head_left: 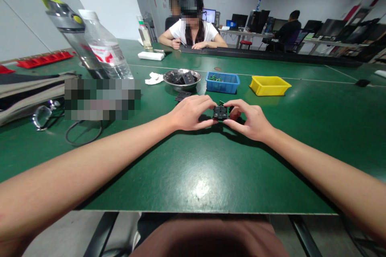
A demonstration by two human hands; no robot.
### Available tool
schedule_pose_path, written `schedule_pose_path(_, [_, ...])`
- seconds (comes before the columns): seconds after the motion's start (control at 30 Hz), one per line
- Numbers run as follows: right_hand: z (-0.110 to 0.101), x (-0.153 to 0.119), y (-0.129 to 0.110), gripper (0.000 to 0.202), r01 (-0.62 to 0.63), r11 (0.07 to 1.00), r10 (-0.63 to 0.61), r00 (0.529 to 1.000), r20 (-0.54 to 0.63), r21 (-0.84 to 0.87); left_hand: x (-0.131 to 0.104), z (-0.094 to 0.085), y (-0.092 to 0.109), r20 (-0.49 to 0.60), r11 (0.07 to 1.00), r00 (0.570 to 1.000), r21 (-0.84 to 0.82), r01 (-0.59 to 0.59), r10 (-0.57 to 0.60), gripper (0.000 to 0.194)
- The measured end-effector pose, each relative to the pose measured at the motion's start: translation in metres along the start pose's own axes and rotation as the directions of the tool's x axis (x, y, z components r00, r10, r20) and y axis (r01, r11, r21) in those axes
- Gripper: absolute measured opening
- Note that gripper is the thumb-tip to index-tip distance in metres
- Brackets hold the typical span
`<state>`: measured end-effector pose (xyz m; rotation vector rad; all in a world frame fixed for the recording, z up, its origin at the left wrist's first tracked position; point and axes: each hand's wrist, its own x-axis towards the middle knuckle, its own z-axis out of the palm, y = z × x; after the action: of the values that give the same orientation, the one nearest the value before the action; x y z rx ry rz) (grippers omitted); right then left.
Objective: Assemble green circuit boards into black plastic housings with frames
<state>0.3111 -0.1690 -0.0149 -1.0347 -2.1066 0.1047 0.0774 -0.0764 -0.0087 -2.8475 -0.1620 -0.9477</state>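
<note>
A small black plastic part (220, 113) is held just above the green table (193, 168), between both hands. My left hand (196, 113) pinches its left side with thumb and fingers. On its right side, my right hand (249, 119) grips it the same way. A bit of green circuit board (221, 103) shows at the part's top edge. Behind my left hand lies a flat black piece (182, 96). Further back stand a metal bowl (182, 86) of black parts, a blue bin (222, 85) with small green boards, and a yellow bin (270, 86).
On the left stand a grey bottle (74, 34) and a clear plastic bottle (105, 48), near a cable loop (83, 143) and a bag (27, 92). White tissue (154, 78) lies beside the bowl. Across the table sits a person (194, 32) in a headset, behind a long black bar (256, 53).
</note>
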Motion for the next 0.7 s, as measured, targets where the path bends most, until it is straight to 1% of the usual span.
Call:
schedule_pose_path(0.23, [0.0001, -0.0003, 0.0004, 0.032, -0.019, 1.0, 0.018, 1.0, 0.002, 0.009, -0.0003, 0.0004, -0.0007, 0.022, 1.0, 0.999, -0.006, 0.026, -0.026, 0.031])
schedule_pose_path(0.53, [0.0012, -0.0012, 0.0014, 0.033, -0.031, 0.999, 0.031, 0.999, -0.004, 0.031, 0.0004, -0.0002, 0.0, -0.005, 1.0, 1.0, 0.004, -0.01, 0.01, 0.03])
schedule_pose_path(0.7, [0.0015, -0.0013, 0.0017, 0.033, -0.03, 0.999, 0.03, 0.999, -0.014, 0.024, 0.0004, -0.0005, 0.0, 0.018, 1.0, 1.0, 0.004, 0.017, -0.017, 0.03])
